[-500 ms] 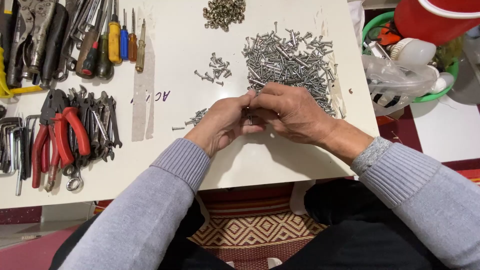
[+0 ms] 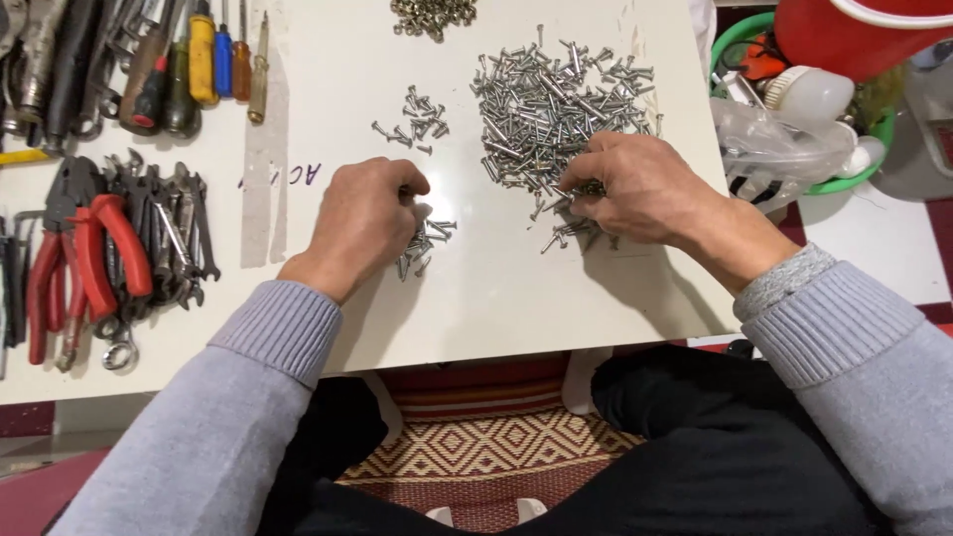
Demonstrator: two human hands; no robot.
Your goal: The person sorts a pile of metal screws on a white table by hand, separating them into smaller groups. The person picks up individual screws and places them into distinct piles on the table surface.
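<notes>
My left hand (image 2: pixel 365 218) rests knuckles-up on the white board (image 2: pixel 476 298), fingers curled over a small group of silver screws (image 2: pixel 425 241) just to its right. My right hand (image 2: pixel 640 189) lies at the near edge of the big pile of silver screws (image 2: pixel 556 99), its fingertips pinching one or two screws from the pile. What sits inside the left hand's curled fingers is hidden. Another small cluster of screws (image 2: pixel 415 117) lies farther up the board, and a heap of darker brass-coloured fasteners (image 2: pixel 432 14) sits at the top edge.
Red-handled pliers (image 2: pixel 84 263), wrenches (image 2: pixel 174 233) and a row of screwdrivers (image 2: pixel 213 55) lie along the board's left side. A green basket (image 2: pixel 844 179) with plastic bags and a red container (image 2: pixel 864 40) stands at the right. A patterned mat (image 2: pixel 476 447) lies below between my legs.
My hands were together at the board's middle. They have moved apart: the left toward the small screw group, the right up to the big pile's near edge.
</notes>
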